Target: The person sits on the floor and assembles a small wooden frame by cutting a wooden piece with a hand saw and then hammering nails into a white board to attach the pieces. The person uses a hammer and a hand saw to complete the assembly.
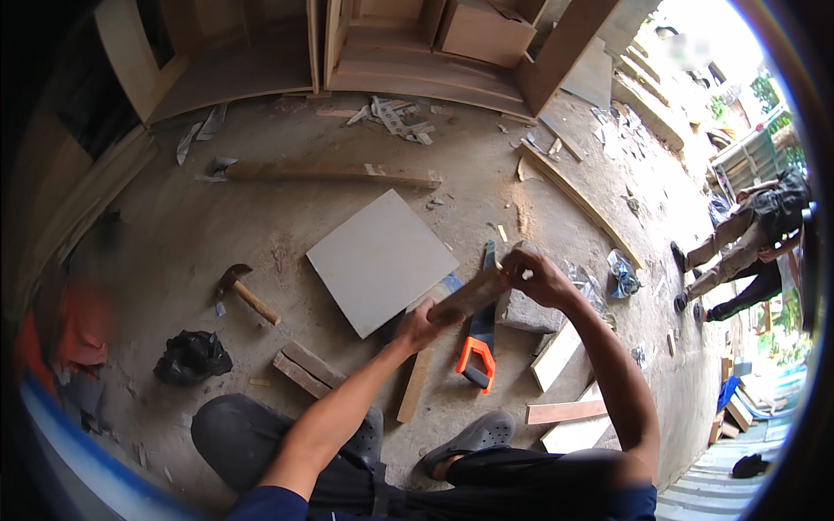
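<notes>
Short brown wooden block (pixel 469 296) slants between hands. Left hand (pixel 419 328): grip closed round lower end. Right hand (pixel 540 278): curled at upper end, grip unclear.

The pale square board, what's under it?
At the lower right edge of the board, something blue peeks out, perhaps from underneath. The rest under there is covered.

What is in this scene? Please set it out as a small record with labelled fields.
Left hand: grips one end of a wooden piece
Right hand: at its other end; exact grip unclear
Near the hands: saw with orange-and-black handle; rough grey block; pale square board
Farther left: hammer; black plastic bag
Beyond: wooden cabinets
Far right: at least one other person
</notes>
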`<act>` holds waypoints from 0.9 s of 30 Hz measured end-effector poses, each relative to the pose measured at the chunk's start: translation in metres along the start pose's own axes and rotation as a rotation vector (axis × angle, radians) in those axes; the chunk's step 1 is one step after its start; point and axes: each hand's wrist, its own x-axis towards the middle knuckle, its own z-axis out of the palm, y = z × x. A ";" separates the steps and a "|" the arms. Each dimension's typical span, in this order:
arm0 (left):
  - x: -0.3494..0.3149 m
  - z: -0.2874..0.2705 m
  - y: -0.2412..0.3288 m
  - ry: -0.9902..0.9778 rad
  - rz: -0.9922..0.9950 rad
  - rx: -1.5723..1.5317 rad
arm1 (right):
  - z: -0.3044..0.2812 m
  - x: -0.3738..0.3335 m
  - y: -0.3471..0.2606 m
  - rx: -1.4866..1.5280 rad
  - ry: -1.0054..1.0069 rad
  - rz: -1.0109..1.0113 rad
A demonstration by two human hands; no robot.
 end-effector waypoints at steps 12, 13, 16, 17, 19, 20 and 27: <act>0.000 -0.004 0.000 -0.351 0.153 -0.157 | 0.044 0.011 -0.022 0.277 -0.438 0.189; -0.005 0.000 0.004 -0.353 0.143 -0.260 | 0.053 0.008 -0.021 0.308 -0.447 0.217; -0.011 0.000 0.006 -0.403 0.141 -0.316 | 0.065 -0.002 -0.016 0.417 -0.477 0.256; -0.014 0.001 0.008 -0.425 0.121 -0.275 | 0.067 -0.008 -0.012 0.409 -0.467 0.261; -0.015 0.005 0.012 -0.460 0.134 -0.189 | 0.071 -0.025 -0.002 0.389 -0.433 0.223; -0.017 0.009 0.017 -0.494 0.132 -0.180 | 0.073 -0.033 0.006 0.375 -0.408 0.179; -0.015 0.037 0.004 -0.528 0.077 -0.081 | 0.103 -0.091 0.042 0.756 -0.329 0.433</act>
